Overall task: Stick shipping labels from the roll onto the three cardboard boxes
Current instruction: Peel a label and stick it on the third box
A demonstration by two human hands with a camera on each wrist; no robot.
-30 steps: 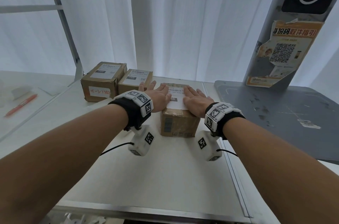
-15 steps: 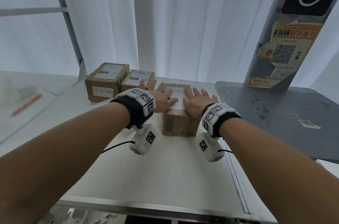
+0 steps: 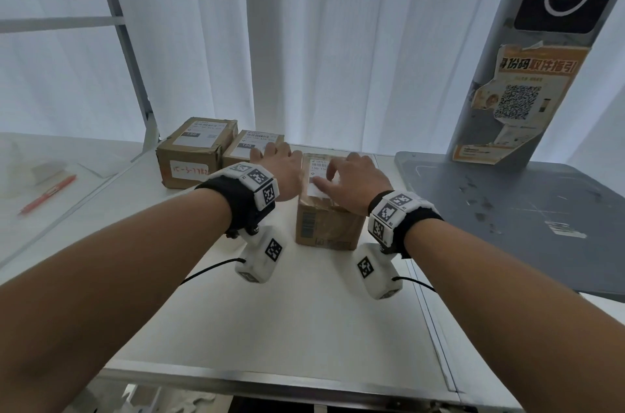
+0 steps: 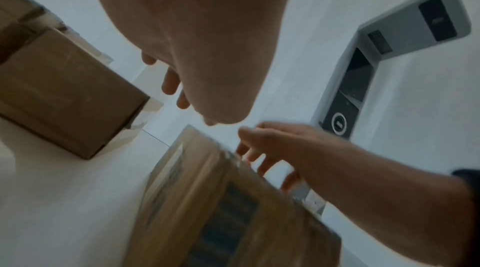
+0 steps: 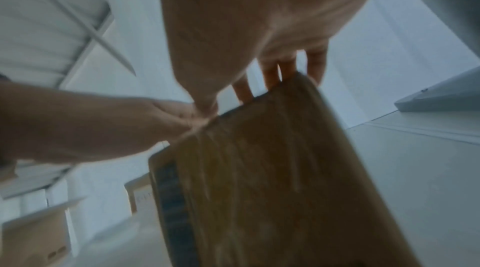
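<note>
Three brown cardboard boxes stand on the white table (image 3: 270, 311). The near box (image 3: 324, 226) carries a white label (image 3: 316, 188) on top. My right hand (image 3: 351, 181) hovers over that label, its relaxed fingers touching it; the fingers (image 5: 271, 75) reach the box's (image 5: 272, 168) far edge. My left hand (image 3: 282, 172) is open at the box's upper left side, by the middle box (image 3: 233, 159). The left box (image 3: 189, 169) and the middle box both show labels on top. No label roll is in view.
A red pen (image 3: 47, 194) lies on the left surface. A grey stand base (image 3: 524, 209) with a postered column (image 3: 521, 101) fills the right. A metal frame leg (image 3: 148, 128) rises behind the left box. White curtains hang at the back.
Both hands lay flat on the near box's label. My left hand has slid left off the top, and my right hand has raised its palm and shifted left over the label.
</note>
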